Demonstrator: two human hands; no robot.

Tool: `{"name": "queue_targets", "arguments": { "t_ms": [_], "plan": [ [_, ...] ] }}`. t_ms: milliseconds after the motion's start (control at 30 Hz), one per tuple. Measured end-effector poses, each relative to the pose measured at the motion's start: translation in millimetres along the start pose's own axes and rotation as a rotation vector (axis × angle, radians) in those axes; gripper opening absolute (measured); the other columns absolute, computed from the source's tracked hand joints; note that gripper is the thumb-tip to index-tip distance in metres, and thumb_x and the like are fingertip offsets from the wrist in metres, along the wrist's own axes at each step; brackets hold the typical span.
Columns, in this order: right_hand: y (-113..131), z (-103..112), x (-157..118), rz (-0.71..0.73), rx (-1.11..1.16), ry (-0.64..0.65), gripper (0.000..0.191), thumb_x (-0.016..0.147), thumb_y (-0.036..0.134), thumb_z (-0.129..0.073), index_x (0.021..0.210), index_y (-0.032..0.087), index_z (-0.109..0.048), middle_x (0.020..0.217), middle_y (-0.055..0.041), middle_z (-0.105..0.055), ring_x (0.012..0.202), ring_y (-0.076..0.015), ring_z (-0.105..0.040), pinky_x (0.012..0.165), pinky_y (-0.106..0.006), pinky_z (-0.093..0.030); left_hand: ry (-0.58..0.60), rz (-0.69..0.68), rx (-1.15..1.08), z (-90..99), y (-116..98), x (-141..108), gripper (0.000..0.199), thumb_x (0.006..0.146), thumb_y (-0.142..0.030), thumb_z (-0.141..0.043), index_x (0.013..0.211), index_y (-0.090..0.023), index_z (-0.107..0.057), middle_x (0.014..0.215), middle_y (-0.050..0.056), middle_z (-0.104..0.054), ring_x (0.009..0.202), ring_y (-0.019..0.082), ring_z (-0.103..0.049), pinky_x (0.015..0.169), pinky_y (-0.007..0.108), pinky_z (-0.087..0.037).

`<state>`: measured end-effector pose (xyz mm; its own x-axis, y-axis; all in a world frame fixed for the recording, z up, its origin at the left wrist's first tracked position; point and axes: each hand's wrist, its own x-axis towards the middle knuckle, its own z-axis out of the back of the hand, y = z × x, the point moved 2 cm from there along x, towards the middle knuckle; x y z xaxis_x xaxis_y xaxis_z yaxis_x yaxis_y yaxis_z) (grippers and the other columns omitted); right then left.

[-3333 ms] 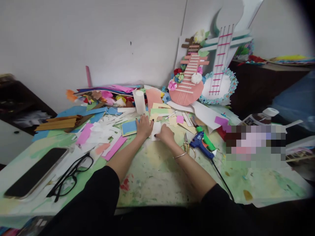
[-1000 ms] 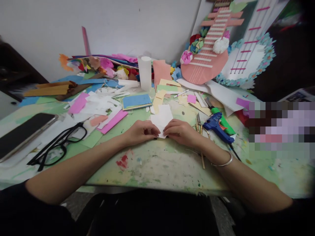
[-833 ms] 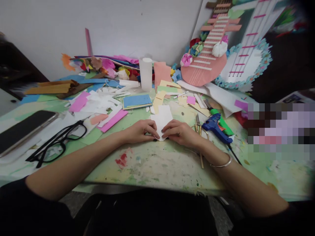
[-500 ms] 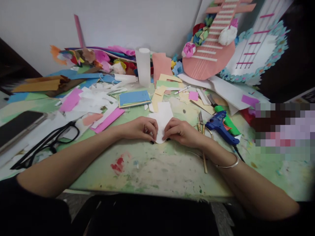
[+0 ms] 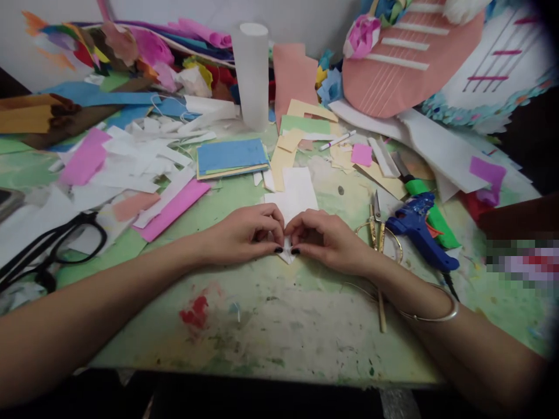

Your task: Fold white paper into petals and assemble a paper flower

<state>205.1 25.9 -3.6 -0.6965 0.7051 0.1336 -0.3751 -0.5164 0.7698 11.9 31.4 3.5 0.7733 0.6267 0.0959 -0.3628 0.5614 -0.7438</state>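
White paper (image 5: 299, 189) lies on the green painted table in front of me, its near end folded to a point between my fingertips. My left hand (image 5: 255, 233) is closed, thumb and fingers pinching the left side of that fold. Close beside it my right hand (image 5: 327, 237) pinches the right side the same way. The fingers hide part of the paper's near edge. To the right of my right hand lie gold-handled scissors (image 5: 378, 221), partly under my wrist, and a blue glue gun (image 5: 414, 230).
A stack of blue, green and yellow paper (image 5: 231, 156) lies behind my left hand. Black glasses (image 5: 78, 241) and paper scraps (image 5: 131, 157) are at left. A white cylinder (image 5: 253, 75) stands at the back. A green-handled knife (image 5: 432, 212) lies by the glue gun; a pink paper instrument (image 5: 393, 75) leans behind.
The near end of the white paper was rounded and is now creased to a point. My hands have come closer together. The camera view has moved nearer and lower.
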Motion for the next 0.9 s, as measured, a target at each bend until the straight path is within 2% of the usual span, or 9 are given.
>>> {"name": "queue_targets", "arguments": {
  "t_ms": [233, 533, 733, 900],
  "plan": [
    [0.4, 1.2, -3.4, -0.014, 0.021, -0.015, 0.014, 0.084, 0.013, -0.056, 0.097, 0.015, -0.061, 0.084, -0.0016, -0.064, 0.075, -0.0114, -0.057, 0.073, -0.027, -0.043, -0.067, 0.067, 0.046, -4.8, -0.8, -0.2, 0.008, 0.080, -0.014, -0.060, 0.079, -0.017, -0.068, 0.095, 0.004, -0.061, 0.086, 0.013, -0.058, 0.075, 0.025, -0.045],
    [1.7, 0.4, -4.0, -0.015, -0.003, -0.025, 0.017, 0.081, 0.012, -0.057, 0.097, 0.017, -0.059, 0.081, -0.0002, -0.062, 0.074, -0.0118, -0.055, 0.071, -0.027, -0.042, -0.086, 0.101, 0.044, -5.3, -2.9, 2.1, 0.009, 0.078, -0.014, -0.060, 0.078, -0.017, -0.069, 0.093, 0.004, -0.062, 0.084, 0.013, -0.058, 0.071, 0.024, -0.045],
    [1.3, -1.8, -4.2, -0.089, 0.080, -0.027, 0.035, 0.079, 0.010, -0.056, 0.113, 0.018, -0.049, 0.080, 0.0015, -0.060, 0.071, -0.0115, -0.055, 0.068, -0.026, -0.043, -0.109, 0.115, 0.029, -6.8, -2.1, 3.0, 0.008, 0.077, -0.015, -0.061, 0.075, -0.017, -0.068, 0.090, 0.004, -0.062, 0.083, 0.013, -0.058, 0.070, 0.025, -0.045],
    [2.1, -2.2, -4.3, -0.100, 0.093, -0.032, 0.037, 0.079, 0.011, -0.056, 0.114, 0.019, -0.047, 0.079, 0.0016, -0.060, 0.072, -0.0118, -0.056, 0.071, -0.027, -0.043, -0.124, 0.123, 0.027, -7.9, -0.9, 2.0, 0.007, 0.075, -0.015, -0.062, 0.075, -0.017, -0.068, 0.089, 0.003, -0.063, 0.082, 0.013, -0.058, 0.068, 0.024, -0.044]
  ]
}}
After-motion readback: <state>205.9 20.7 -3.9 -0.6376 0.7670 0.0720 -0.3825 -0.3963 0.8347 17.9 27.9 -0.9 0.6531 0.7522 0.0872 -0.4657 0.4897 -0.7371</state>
